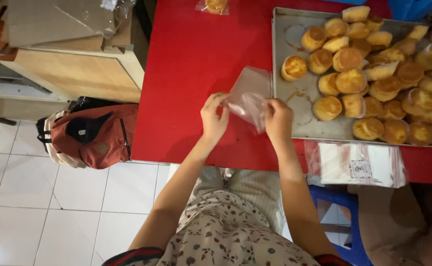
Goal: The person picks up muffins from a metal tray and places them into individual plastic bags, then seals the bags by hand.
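Observation:
Both my hands hold a small clear plastic bag [249, 93] over the red table [186, 74]. My left hand [214, 117] pinches the bag's left edge and my right hand [278, 118] grips its right edge. The bag looks empty and is held slightly open between the fingers. Just to the right lies a metal tray [294, 125] piled with several golden muffins [354, 81].
A stack of clear plastic bags [356, 164] lies at the table's front edge below the tray. One bagged muffin [215, 6] sits at the far edge. A red backpack [90, 135] rests on the tiled floor at left, beside a wooden cabinet [78, 74]. A blue stool [346, 224] stands at lower right.

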